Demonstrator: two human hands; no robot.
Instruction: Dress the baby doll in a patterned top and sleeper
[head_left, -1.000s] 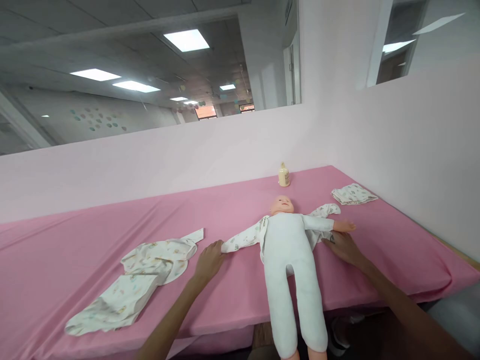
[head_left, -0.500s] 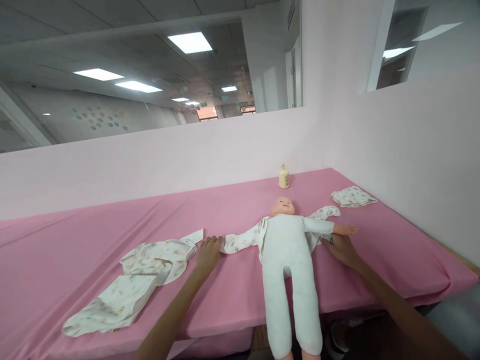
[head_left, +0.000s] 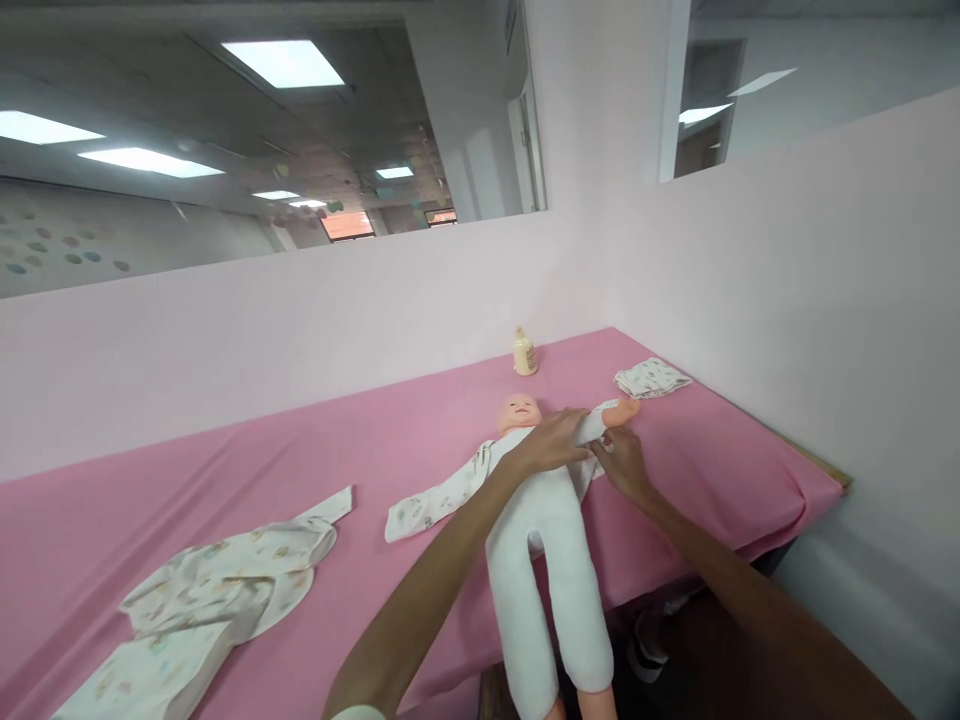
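Note:
A baby doll [head_left: 551, 505] with a white cloth body lies on its back, legs over the near table edge. Under its back is a printed white baby shirt [head_left: 439, 503], one sleeve spread out to the left. My left hand [head_left: 555, 442] reaches across the doll's chest, its fingers closed around the arm on the right. Close below the doll's hand [head_left: 621, 412], my right hand [head_left: 626, 468] pinches the shirt's edge; its fingertips are partly hidden.
A pink sheet [head_left: 285, 440] covers the table. Printed baby clothing [head_left: 225, 580] lies at the left, and a folded printed cloth [head_left: 651, 378] at the far right. A pale yellow pump bottle [head_left: 524, 353] stands behind the doll's head, near the white wall [head_left: 360, 300].
My left hand has left the spread sleeve and moved right to the doll's arm. That arm now points further up and away. The camera view has turned right.

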